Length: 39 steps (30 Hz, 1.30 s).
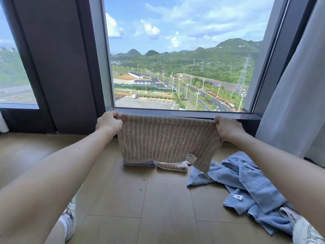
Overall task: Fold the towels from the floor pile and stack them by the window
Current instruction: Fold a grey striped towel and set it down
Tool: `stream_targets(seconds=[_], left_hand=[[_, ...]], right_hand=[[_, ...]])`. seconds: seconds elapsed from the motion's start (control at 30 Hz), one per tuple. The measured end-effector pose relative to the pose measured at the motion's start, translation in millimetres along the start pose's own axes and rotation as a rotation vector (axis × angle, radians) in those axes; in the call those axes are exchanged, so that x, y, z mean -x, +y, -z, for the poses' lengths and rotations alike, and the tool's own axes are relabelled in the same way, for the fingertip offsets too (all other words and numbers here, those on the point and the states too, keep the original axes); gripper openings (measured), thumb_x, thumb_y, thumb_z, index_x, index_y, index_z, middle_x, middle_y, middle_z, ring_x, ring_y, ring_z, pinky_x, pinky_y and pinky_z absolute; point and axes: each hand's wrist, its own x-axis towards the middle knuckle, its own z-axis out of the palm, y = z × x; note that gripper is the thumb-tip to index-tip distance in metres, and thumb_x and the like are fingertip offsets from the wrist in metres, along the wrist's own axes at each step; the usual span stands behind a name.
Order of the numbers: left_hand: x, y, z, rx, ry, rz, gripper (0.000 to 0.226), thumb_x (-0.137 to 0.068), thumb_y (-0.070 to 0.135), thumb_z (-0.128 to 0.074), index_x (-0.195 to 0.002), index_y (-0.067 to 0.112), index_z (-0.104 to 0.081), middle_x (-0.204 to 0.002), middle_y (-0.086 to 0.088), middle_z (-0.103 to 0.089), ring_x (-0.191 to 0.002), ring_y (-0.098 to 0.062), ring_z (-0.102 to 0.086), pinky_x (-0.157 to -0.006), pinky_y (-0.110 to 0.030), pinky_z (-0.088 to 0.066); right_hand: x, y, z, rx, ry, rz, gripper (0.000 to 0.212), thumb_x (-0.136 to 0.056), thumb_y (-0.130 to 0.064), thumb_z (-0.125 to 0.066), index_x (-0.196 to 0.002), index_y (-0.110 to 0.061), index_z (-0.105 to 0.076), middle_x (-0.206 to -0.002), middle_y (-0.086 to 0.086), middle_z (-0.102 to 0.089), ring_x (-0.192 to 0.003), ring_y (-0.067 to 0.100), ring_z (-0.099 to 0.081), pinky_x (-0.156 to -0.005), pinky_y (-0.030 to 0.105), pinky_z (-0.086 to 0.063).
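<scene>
Item one: striped beige towel [167,138], held up at 12 o'clock from me, in front of the window sill [184,113]. Its long axis runs 9 to 3 o'clock, stretched between my two hands. Left grip [110,123]: narrow, pinching the top corner at the 9 o'clock end. Right grip [226,128]: narrow, pinching the top corner at the 3 o'clock end. Both arms reach out about equally, so neither is nearer. The hem hangs free toward 6 o'clock, and its 5 o'clock corner sags to a point beside a sewn label [191,158]. Item two: folded blue towel [139,163] and folded striped towel [172,166], side by side on the floor [140,199] at 6 o'clock under the hem, partly hidden by it. Item three: loose blue towels [246,187], heaped at 4 o'clock, nearer my right arm. Judged next: bring the 9 and 3 o'clock corners together to halve the towel, then lower it toward 6 o'clock.
</scene>
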Motion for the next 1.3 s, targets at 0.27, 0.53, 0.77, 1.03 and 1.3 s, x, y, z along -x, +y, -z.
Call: stream_targets(seconds=[0.27,0.53,0.77,1.03,1.3], left_hand=[[2,-1,-1,-0.044,0.000,0.007,0.012,-0.092,0.021,-0.053,-0.089,0.016,-0.064,-0.097,-0.010,-0.066,-0.082,-0.024,-0.053,-0.066,-0.030,-0.039],[2,-1,-3,-0.058,-0.015,0.005,0.012,-0.093,0.024,-0.053,-0.090,0.019,-0.063,-0.099,-0.009,-0.065,-0.086,-0.025,-0.053,-0.069,-0.030,-0.040],[-2,-10,8,-0.057,0.011,0.031,0.016,-0.093,0.027,-0.053,-0.093,0.017,-0.066,-0.100,-0.010,-0.064,-0.089,-0.027,-0.054,-0.078,-0.037,-0.048],[-4,-18,13,-0.067,-0.052,0.054,0.009,-0.093,0.023,-0.052,-0.097,0.021,-0.060,-0.098,-0.006,-0.057,-0.083,-0.025,-0.051,-0.068,-0.033,-0.044],[-7,-25,17,-0.191,-0.127,0.069,0.015,-0.094,0.018,-0.049,-0.089,0.020,-0.062,-0.091,-0.008,-0.060,-0.078,-0.026,-0.051,-0.067,-0.030,-0.042]], right_hand=[[8,0,1,-0.294,-0.221,-0.115,0.023,-0.100,-0.020,-0.027,-0.115,-0.019,-0.044,-0.105,0.016,-0.058,-0.079,0.030,-0.061,-0.054,0.028,-0.045],[3,7,0,-0.665,-0.182,-0.217,0.010,-0.098,-0.017,-0.045,-0.103,-0.015,-0.053,-0.109,0.015,-0.056,-0.094,0.026,-0.056,-0.079,0.043,-0.052],[2,14,-1,-0.764,-0.181,-0.204,0.011,-0.079,-0.012,-0.073,-0.076,-0.016,-0.064,-0.103,0.013,-0.065,-0.100,0.025,-0.061,-0.092,0.040,-0.051],[-10,11,-2,-0.931,-0.045,-0.366,0.017,-0.079,-0.008,-0.072,-0.065,-0.012,-0.064,-0.110,0.016,-0.064,-0.105,0.028,-0.059,-0.096,0.040,-0.049],[2,10,5,-0.618,-0.087,-0.269,0.026,-0.078,-0.012,-0.073,-0.100,0.002,-0.070,-0.106,0.012,-0.067,-0.106,0.023,-0.058,-0.095,0.029,-0.045]])
